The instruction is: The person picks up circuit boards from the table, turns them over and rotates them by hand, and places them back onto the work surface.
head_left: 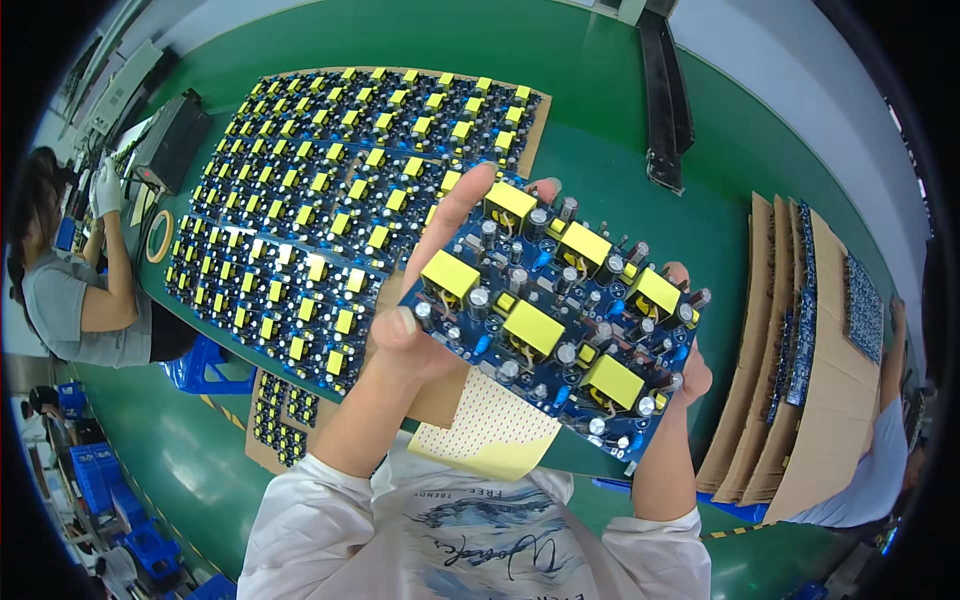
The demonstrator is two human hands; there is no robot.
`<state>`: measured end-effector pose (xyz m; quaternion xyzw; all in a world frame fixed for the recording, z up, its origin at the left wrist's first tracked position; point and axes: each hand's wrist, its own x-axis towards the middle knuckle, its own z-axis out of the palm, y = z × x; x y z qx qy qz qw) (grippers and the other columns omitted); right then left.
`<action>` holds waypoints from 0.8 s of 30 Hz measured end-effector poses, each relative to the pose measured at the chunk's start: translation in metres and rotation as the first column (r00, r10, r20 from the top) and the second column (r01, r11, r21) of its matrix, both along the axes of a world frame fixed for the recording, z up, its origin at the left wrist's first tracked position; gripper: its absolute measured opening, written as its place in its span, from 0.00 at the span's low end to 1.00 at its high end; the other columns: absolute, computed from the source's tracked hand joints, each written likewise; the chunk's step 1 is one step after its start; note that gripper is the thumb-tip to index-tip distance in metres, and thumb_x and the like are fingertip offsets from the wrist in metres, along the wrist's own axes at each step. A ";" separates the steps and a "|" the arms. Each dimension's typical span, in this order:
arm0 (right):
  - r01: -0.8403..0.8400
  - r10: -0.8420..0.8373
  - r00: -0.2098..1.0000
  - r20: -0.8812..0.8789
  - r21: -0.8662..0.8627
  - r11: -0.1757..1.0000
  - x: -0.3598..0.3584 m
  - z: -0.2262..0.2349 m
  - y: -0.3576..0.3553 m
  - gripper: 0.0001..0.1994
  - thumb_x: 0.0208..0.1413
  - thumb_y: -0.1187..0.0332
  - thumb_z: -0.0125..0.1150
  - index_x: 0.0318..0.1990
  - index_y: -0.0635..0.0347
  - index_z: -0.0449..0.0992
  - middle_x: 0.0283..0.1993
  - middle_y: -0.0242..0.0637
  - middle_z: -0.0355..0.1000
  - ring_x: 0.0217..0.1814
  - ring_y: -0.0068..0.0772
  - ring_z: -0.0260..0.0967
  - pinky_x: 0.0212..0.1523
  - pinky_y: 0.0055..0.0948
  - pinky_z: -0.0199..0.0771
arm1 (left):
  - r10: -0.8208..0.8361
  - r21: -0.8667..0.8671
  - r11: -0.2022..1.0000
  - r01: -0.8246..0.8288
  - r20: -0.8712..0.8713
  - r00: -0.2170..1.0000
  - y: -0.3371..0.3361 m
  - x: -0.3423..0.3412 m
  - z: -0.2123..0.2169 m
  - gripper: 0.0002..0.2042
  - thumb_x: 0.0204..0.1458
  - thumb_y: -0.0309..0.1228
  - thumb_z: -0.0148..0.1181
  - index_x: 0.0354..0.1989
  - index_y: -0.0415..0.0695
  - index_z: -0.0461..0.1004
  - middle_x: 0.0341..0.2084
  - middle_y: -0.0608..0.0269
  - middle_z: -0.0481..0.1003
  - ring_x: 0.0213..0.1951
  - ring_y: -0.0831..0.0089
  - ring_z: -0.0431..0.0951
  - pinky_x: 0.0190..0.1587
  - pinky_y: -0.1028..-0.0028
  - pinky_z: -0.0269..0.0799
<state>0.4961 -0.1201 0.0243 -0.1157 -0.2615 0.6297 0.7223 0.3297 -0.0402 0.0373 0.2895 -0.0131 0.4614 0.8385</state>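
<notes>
White shirt (345, 560) was worn at the near side, left sleeve (308, 510) and right sleeve (662, 550) were short and loose, blue-grey brushstroke graphic (485, 514) with dark script lettering marked the front, left hand (412, 345) and right hand (693, 376) were bare.

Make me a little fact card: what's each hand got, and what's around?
Left hand: holds the board by its left end
Right hand: holds its right end, partly hidden behind it
Board: blue, tilted, six big yellow blocks
Table: green, many boards on cardboard
Far left: person with a white glove
Far right: cardboard sheets with more boards
</notes>
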 end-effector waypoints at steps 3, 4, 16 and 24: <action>0.034 -0.033 0.999 0.011 -0.070 0.997 0.001 0.004 -0.007 0.26 0.36 0.70 0.61 0.45 0.62 0.58 0.44 0.46 0.64 0.46 0.39 0.66 0.47 0.34 0.70 | 0.019 0.025 0.999 -0.021 0.070 0.997 0.001 0.002 -0.005 0.53 0.27 0.44 0.71 0.63 0.52 0.41 0.61 0.46 0.43 0.61 0.53 0.49 0.60 0.55 0.49; 0.039 -0.038 0.999 0.013 -0.084 0.996 0.001 0.004 -0.008 0.26 0.36 0.70 0.60 0.45 0.63 0.58 0.44 0.46 0.64 0.45 0.39 0.66 0.46 0.34 0.70 | 0.024 0.035 0.999 -0.028 0.106 0.994 0.002 0.003 -0.006 0.54 0.26 0.41 0.72 0.64 0.52 0.41 0.61 0.46 0.42 0.61 0.53 0.48 0.60 0.55 0.49; 0.008 -0.009 1.000 -0.023 -0.017 1.000 0.006 -0.009 -0.002 0.25 0.33 0.73 0.53 0.45 0.69 0.60 0.44 0.49 0.66 0.45 0.40 0.67 0.46 0.34 0.69 | -0.207 0.186 0.968 0.166 0.224 0.952 -0.003 -0.012 0.004 0.54 0.21 0.27 0.74 0.62 0.65 0.48 0.62 0.50 0.35 0.61 0.52 0.49 0.56 0.56 0.58; -0.004 0.004 1.000 -0.003 -0.060 0.998 0.008 -0.008 -0.003 0.25 0.33 0.73 0.54 0.45 0.70 0.60 0.43 0.49 0.66 0.44 0.40 0.68 0.46 0.34 0.70 | -0.198 0.231 0.960 0.161 0.149 0.969 0.000 -0.014 0.005 0.54 0.22 0.26 0.74 0.62 0.66 0.48 0.63 0.51 0.34 0.61 0.52 0.48 0.56 0.56 0.58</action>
